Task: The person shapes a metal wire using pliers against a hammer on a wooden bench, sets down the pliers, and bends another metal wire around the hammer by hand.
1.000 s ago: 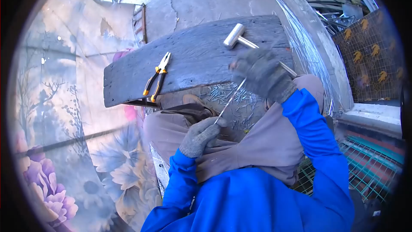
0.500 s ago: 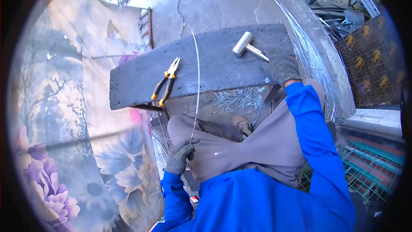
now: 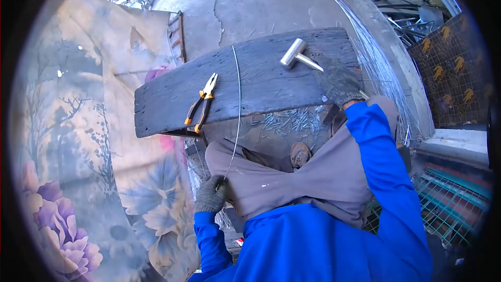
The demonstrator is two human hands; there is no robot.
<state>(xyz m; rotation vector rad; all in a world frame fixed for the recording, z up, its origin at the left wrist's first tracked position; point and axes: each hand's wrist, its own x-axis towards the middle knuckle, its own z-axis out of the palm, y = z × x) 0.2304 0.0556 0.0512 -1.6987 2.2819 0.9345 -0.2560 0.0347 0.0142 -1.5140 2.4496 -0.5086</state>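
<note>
In a grey glove, my left hand [image 3: 211, 194] is closed on the lower end of a long thin metal rod [image 3: 239, 94], whose far part curves up over the dark wooden bench [image 3: 261, 83]. My right hand [image 3: 338, 81], also gloved, is closed round the handle of a metal hammer [image 3: 294, 54] at the bench's right side. The hammer's head lies on or just above the wood; I cannot tell which. Pliers with orange and black handles [image 3: 202, 103] rest on the bench, left of the rod.
Many short metal pieces [image 3: 295, 120] are scattered on the ground below the bench. A bundle of long thin rods [image 3: 373, 55] lies at the right. A flowered cloth [image 3: 120, 141] hangs at the left, and green wire mesh [image 3: 449, 203] stands at the lower right.
My left hand has moved down and left with the rod, which now extends over the bench. My right hand has drawn away from the rod and moved toward the bench's right end.
</note>
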